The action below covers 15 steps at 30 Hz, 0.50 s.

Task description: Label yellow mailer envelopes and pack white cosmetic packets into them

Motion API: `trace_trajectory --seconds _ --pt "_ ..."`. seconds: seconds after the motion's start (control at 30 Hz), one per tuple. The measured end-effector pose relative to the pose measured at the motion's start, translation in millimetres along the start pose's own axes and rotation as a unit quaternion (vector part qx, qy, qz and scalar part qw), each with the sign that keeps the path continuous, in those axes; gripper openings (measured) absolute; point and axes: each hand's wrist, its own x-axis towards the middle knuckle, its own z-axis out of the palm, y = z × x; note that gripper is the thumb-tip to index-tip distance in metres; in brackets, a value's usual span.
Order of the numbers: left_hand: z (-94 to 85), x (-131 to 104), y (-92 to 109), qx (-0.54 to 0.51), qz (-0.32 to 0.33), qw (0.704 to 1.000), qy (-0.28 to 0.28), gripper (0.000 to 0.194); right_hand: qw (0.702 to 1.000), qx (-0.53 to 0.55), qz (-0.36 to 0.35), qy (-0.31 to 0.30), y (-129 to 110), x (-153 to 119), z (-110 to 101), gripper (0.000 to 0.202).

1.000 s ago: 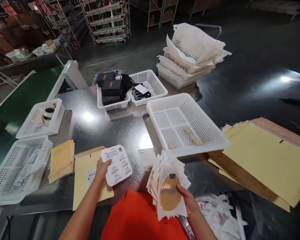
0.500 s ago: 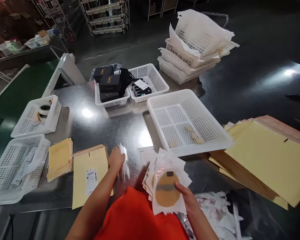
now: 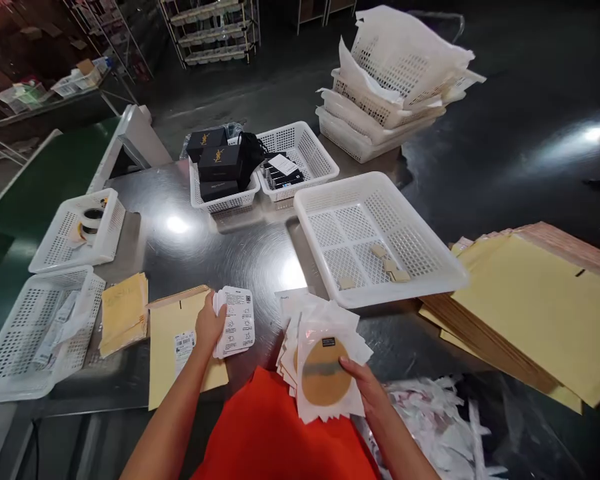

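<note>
Right hand (image 3: 373,388) pinches fanned white packets with round tan centres (image 3: 326,380). Left hand (image 3: 210,328) clamped on white rounded-corner printed cards (image 3: 237,323), arm partly blocking yellow paper envelope (image 3: 164,340). Beyond packets, white perforated plastic tray (image 3: 351,230). Cards edge-on half a second ago, now printed face shows.

Packing warehouse | shelving rack (image 3: 211,32) | green conveyor belt (image 3: 40,179) | stacked yellow envelopes (image 3: 535,300)

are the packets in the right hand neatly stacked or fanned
Fanned: the packets in the right hand show corners sticking out at several angles.
</note>
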Motion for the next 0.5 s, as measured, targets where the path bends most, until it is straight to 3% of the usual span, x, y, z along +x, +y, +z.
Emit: trace_trajectory --seconds 0.2,0.4,0.5 --pt "-4.6 -3 0 0.001 0.005 1.000 0.005 0.055 0.994 -0.092 -0.052 -0.019 -8 14 21 0.050" --pt "-11.3 -4 5 -0.023 0.039 0.999 -0.004 0.052 0.978 -0.189 -0.083 -0.029 5 61 62 0.050" --pt "-13.2 -9 11 -0.042 0.051 0.998 -0.004 0.045 0.970 -0.222 -0.091 -0.019 14 81 71 0.044"
